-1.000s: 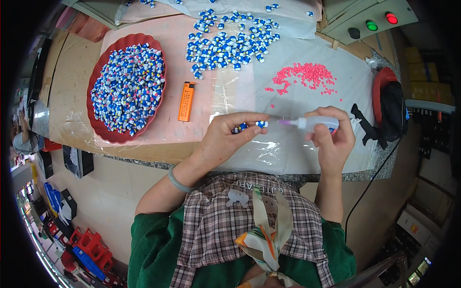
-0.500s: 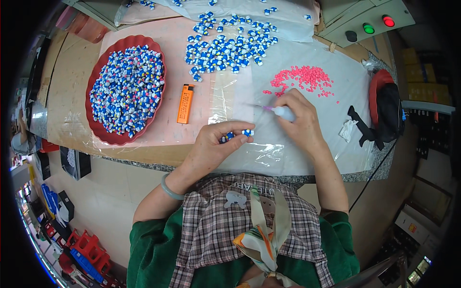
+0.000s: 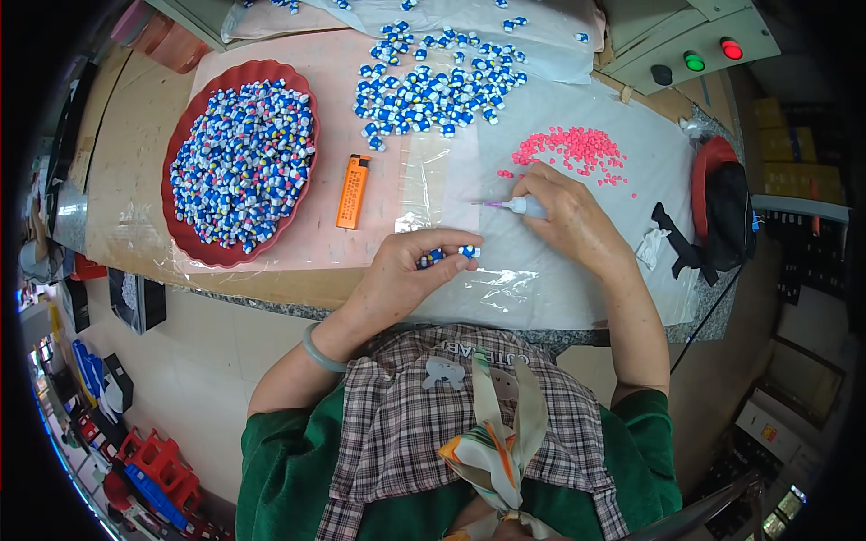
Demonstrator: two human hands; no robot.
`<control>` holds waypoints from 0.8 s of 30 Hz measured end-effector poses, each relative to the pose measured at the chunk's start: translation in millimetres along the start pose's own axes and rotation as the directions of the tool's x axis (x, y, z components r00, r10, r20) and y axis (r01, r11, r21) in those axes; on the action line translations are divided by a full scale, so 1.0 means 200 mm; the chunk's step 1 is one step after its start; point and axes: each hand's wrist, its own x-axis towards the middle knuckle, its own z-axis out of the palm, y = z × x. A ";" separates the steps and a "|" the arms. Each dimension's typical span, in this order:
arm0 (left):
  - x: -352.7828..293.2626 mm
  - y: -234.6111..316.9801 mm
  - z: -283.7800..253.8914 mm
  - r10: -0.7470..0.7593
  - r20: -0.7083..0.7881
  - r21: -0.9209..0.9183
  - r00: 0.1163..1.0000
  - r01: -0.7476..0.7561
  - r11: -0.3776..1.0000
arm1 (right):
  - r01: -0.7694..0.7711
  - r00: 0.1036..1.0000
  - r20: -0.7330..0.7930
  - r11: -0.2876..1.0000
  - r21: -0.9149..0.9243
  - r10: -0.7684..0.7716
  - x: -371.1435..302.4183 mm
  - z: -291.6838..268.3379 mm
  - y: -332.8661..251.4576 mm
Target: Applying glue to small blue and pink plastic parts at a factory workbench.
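Observation:
Between thumb and fingertips my left hand [image 3: 401, 278] pinches a small blue and white figurine [image 3: 468, 252]. More blue figurines [image 3: 431, 259] show inside the curled fingers of that hand. My right hand [image 3: 577, 221] grips a small squeeze bottle [image 3: 530, 207] with a purple needle tip. The needle points left, above the white sheet and apart from the figurine. My right fingertips are beside the near edge of a scatter of small pink pieces [image 3: 577, 149]. What the tucked fingers of this hand do is partly hidden.
A red scalloped bowl [image 3: 311, 171] heaped with figurines stands at the left. An orange lighter [image 3: 353, 192] lies beside it. Many loose figurines [image 3: 433, 90] spread at the back. On the right are a crumpled tissue [image 3: 651, 245], a black strap [image 3: 678, 243] and a lit control box [image 3: 699, 54].
My right hand has shifted slightly away from me, and the bottle's needle lies more level. My left hand keeps its pinch on the figurine. The whole view has shifted a little.

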 end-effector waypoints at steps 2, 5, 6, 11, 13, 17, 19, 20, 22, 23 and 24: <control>0.00 0.00 0.00 -0.006 -0.001 -0.012 1.000 0.006 1.000 | -0.005 0.999 0.033 1.000 -0.013 0.005 0.00 0.00 0.00; 0.00 0.01 0.00 -0.014 -0.027 -0.008 1.000 0.014 1.000 | -0.024 1.000 -0.006 0.996 0.088 0.024 -0.02 0.01 0.00; 0.00 0.01 0.00 -0.014 -0.028 -0.008 1.000 0.014 1.000 | -0.022 1.000 -0.005 0.996 0.088 0.023 -0.03 0.02 0.02; 0.02 0.05 0.01 -0.025 -0.028 0.143 0.999 0.029 0.989 | -0.170 0.976 0.029 0.670 0.722 0.217 -0.11 0.06 -0.04; 0.03 0.06 0.03 0.027 -0.034 0.186 0.999 -0.021 0.982 | -0.180 0.970 0.044 0.581 0.793 0.241 -0.13 0.10 -0.07; 0.06 0.06 0.05 0.215 -0.034 0.314 0.976 -0.193 0.930 | -0.213 0.952 0.079 0.454 0.865 0.295 -0.15 0.15 -0.13; 0.07 0.06 0.06 0.261 -0.023 0.344 0.965 -0.237 0.908 | -0.211 0.948 0.080 0.425 0.880 0.307 -0.15 0.16 -0.15; 0.07 0.05 0.06 0.308 -0.011 0.373 0.951 -0.282 0.884 | -0.230 0.943 0.082 0.455 0.860 0.322 -0.16 0.16 -0.16; 0.06 0.06 0.07 0.307 -0.008 0.399 0.952 -0.279 0.874 | -0.249 0.937 0.084 0.483 0.839 0.338 -0.16 0.17 -0.16; 0.06 0.07 0.07 0.308 -0.006 0.424 0.951 -0.276 0.862 | -0.267 0.932 0.094 0.487 0.832 0.350 -0.16 0.18 -0.16; 0.07 0.06 0.08 0.307 -0.005 0.424 0.952 -0.276 0.863 | -0.285 0.926 0.105 0.490 0.824 0.362 -0.16 0.18 -0.16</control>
